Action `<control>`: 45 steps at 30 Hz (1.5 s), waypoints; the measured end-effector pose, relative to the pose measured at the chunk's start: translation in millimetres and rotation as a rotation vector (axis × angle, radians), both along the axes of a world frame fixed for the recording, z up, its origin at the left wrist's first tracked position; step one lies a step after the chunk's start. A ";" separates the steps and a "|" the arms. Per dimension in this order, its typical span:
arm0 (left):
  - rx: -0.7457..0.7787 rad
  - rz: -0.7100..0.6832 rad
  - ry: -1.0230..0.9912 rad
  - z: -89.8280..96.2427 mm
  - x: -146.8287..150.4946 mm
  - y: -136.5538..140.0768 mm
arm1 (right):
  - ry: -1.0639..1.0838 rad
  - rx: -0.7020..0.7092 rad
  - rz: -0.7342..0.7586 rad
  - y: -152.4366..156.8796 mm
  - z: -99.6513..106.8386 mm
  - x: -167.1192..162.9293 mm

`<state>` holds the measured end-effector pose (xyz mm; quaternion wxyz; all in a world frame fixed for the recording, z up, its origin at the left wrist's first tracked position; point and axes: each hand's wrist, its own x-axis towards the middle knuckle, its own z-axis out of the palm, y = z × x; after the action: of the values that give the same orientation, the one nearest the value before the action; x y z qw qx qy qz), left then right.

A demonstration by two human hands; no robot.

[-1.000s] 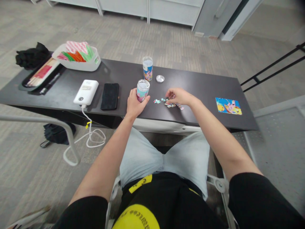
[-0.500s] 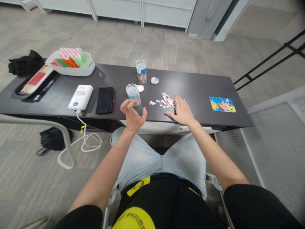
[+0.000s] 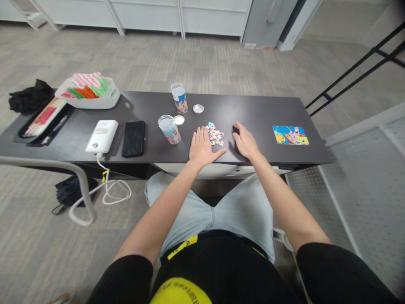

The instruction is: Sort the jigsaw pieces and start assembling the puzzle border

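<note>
The small jigsaw pieces lie in a loose heap on the dark table, between the two hands. I judge them to be thin card, very light and rather stiff, so that they should slide easily on this smooth top, but their small knobs may bend if one presses hard. A single piece would be best taken by its edges, between thumb and fingertip; the whole heap is easier to push with the side of a flat hand. The left hand lies palm down at the left side of the heap, its fingers straight and almost together, the thumb stretched away toward the right. The right hand is a little apart from the heap on the other side, turned on its edge, with fingers lightly bent and nothing visible between them; whether it touches the table, I cannot tell. To the left of the left hand stands a clear jar with pink print, a pale lid just behind it. Farther back are a blue-printed jar and a silvery lid; well to the right lies a cartoon picture card.
</note>
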<state>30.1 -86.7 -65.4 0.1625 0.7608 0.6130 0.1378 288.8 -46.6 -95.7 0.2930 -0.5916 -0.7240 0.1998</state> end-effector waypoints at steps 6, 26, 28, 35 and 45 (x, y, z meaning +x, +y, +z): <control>0.036 -0.098 0.020 15.6 17.7 36.2 | 0.023 0.017 -0.009 -3.4 4.8 3.9; 0.182 0.092 0.048 18.3 11.0 23.6 | 0.043 -0.010 -0.025 -6.0 12.5 1.8; 0.185 0.135 0.064 17.4 6.9 18.8 | 0.044 -0.007 -0.028 -5.7 12.7 1.1; 0.125 0.082 0.083 18.0 5.3 19.3 | 0.014 0.004 -0.022 -4.6 10.7 -0.5; 0.137 0.052 0.065 16.9 3.7 18.8 | 0.011 0.025 -0.025 -4.1 8.3 0.3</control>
<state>33.8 -67.9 -48.5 0.0864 0.7579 0.6268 0.1586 289.1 -50.7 -87.4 0.3071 -0.5957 -0.7173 0.1903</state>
